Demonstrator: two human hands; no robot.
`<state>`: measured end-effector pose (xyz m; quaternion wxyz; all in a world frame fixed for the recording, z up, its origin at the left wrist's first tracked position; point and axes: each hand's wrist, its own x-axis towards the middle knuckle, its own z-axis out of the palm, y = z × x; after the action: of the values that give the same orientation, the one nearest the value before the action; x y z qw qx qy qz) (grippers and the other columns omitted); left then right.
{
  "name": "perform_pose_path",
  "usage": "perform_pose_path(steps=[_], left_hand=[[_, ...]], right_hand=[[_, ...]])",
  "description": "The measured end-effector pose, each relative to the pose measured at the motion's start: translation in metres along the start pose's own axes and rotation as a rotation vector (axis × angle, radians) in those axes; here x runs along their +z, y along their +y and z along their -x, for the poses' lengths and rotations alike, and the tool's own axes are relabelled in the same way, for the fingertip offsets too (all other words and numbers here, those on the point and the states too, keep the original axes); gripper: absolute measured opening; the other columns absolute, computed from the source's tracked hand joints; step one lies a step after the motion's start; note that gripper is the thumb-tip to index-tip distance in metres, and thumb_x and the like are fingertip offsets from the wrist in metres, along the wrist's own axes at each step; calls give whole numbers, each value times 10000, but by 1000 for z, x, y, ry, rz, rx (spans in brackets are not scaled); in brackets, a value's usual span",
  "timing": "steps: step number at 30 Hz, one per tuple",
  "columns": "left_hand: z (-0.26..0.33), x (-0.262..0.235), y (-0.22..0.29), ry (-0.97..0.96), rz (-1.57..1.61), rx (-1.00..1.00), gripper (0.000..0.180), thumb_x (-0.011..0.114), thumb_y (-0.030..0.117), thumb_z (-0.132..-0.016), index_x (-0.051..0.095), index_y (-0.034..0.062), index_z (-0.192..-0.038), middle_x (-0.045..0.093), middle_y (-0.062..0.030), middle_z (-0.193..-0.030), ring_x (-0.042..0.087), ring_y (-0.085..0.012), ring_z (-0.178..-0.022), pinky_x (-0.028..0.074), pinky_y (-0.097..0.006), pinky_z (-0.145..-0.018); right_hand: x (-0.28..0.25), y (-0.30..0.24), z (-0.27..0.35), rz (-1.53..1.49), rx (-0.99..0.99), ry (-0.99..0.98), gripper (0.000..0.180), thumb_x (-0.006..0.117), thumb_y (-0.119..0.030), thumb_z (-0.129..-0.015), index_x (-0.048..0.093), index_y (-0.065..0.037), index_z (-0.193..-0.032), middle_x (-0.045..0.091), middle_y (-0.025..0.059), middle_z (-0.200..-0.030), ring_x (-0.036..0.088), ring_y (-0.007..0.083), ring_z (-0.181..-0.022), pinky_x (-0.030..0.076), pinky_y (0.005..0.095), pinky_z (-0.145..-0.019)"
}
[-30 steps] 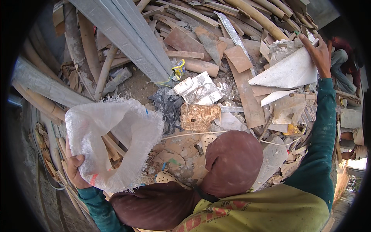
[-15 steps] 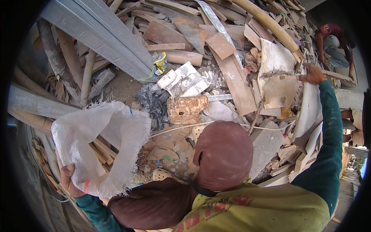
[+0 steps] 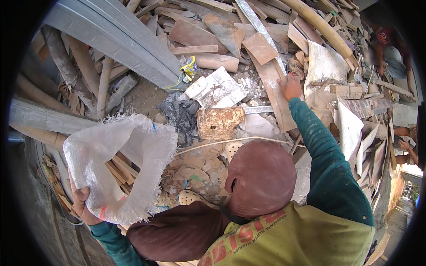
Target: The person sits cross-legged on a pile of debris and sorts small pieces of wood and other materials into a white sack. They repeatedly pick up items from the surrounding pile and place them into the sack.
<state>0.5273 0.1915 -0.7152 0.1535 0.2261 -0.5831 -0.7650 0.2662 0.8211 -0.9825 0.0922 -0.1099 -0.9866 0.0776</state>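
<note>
My left hand (image 3: 83, 206) is closed on the rim of a white woven sack (image 3: 106, 195) with frayed edges. The sack's mouth gapes, and several wooden strips (image 3: 120, 170) show inside it. Out to the far right, my right hand (image 3: 290, 87) is at the right edge of a long, flat wooden board (image 3: 270, 88). Its fingers bend over the board's edge; their undersides are hidden. A smaller square board (image 3: 260, 48) lies just beyond. To the right of this hand is a whitish, crusted sheet (image 3: 326, 62) with a short wood block (image 3: 346, 91) near its lower edge.
Bamboo poles (image 3: 319, 26) and broken boards are heaped at the back. Grey metal beams (image 3: 120, 44) slant in from the upper left. Before my knees lie white foam (image 3: 217, 88), a black plastic bag (image 3: 179, 113) and a rusty block (image 3: 219, 124). Two other people (image 3: 392, 53) are at the right.
My right hand has moved left, from the wood block beside the whitish sheet to the long board's edge. My left hand still grips the sack. The view has shifted slightly.
</note>
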Motion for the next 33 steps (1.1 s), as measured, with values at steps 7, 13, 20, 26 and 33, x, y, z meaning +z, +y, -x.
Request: perform_pose_path(steps=[7,13,20,26,33], left_hand=[[-1,6,5,-40,16,-54,813,566,164,-830,304,0,-1582,519,-200,-1440,554,-328,-1262,418,-404,-1099],[-5,13,0,-65,41,-49,815,567,164,-823,307,1,-1578,518,-200,-1439,552,-330,-1264,417,-404,-1100],[-2,16,1,-139,62,-14,821,566,161,-809,307,3,-1572,517,-199,-1435,547,-328,-1268,414,-402,-1100],[3,-1,2,-43,64,-27,760,561,158,-859,342,2,-1570,537,-181,-1432,555,-316,-1255,417,-395,-1084],[-1,-22,-3,-34,-30,-8,650,572,200,-933,423,-4,-1531,583,-158,-1385,588,-276,-1201,452,-394,-1028]], right_hand=[[-69,20,-17,-367,50,-6,304,720,-300,-900,578,-34,-864,656,160,-801,646,365,-794,487,464,-733],[-138,20,-12,57,-265,303,189,636,-112,-917,544,-58,-1073,643,161,-1017,644,392,-904,513,488,-737],[-65,-22,22,234,-464,-51,427,607,-45,-841,491,-86,-1250,603,167,-1153,633,396,-1023,561,507,-784],[-82,-32,-10,-32,-35,27,475,642,-155,-862,521,-145,-1321,693,216,-1129,673,436,-1029,540,524,-864],[-225,79,-41,-24,-223,118,480,620,-193,-866,623,-80,-1332,646,270,-1279,599,418,-1214,473,473,-1025]])
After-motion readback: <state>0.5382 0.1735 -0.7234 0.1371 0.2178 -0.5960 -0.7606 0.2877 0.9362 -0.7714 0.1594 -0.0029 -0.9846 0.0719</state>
